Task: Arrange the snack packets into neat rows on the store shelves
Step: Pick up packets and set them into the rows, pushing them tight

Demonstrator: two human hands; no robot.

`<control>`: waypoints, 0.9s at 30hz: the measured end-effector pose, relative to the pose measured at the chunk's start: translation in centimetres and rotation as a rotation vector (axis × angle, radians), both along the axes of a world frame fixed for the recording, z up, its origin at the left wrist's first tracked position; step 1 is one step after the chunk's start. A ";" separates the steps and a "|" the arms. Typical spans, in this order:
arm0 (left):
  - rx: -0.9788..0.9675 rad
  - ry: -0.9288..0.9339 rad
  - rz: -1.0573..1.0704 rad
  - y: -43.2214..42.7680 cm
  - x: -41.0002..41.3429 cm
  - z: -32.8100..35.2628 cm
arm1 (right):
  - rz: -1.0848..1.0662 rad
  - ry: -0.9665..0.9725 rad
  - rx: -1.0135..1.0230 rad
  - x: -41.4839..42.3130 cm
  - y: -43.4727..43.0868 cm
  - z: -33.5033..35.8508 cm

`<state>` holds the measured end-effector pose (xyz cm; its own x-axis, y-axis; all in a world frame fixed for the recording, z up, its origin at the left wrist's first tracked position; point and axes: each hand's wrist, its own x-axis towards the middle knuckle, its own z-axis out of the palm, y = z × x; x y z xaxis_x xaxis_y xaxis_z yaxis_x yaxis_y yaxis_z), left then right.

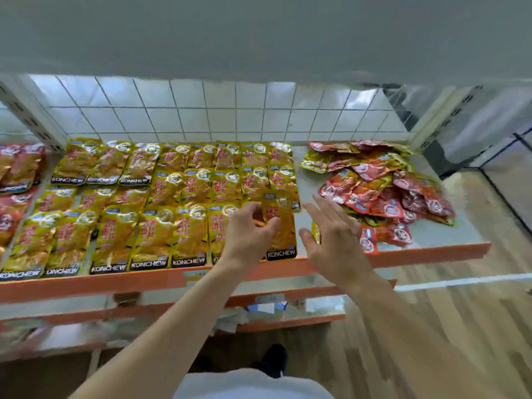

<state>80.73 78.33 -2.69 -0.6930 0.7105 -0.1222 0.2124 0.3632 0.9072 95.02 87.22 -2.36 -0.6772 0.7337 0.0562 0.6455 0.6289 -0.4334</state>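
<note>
The left hand (250, 230) pinches a shiny yellow plastic snack packet (283, 226), likely to end the front row (149, 243) (right hand (331, 234) spread, empty).

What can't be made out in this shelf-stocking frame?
All in the head view:
Yellow packet in the left hand: left side hidden by the grip.
Covered packet under the right hand: only a yellow edge shows.
Red packets at far left: cut off by the frame edge.
Lower shelf items: blurred, unidentifiable.
Loose pile: overlapping packets, count unclear.
</note>
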 end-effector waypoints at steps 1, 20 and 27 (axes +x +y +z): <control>-0.024 0.029 0.000 0.6 0.4 -0.1 | 0.019 0.006 0.006 0.2 0.5 -0.2; -0.330 0.929 -0.232 -1.3 -1.8 -4.5 | 0.214 -0.099 0.071 -1.9 2.3 -4.7; -0.385 0.889 -0.239 -1.4 -1.6 -5.0 | 0.175 -0.099 0.168 -2.1 1.6 -5.8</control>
<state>79.14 76.90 -7.73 -0.4882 0.8644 0.1206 0.8632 0.4579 0.2125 92.91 88.83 -8.17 -0.8010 0.5911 0.0949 0.5547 0.7925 -0.2534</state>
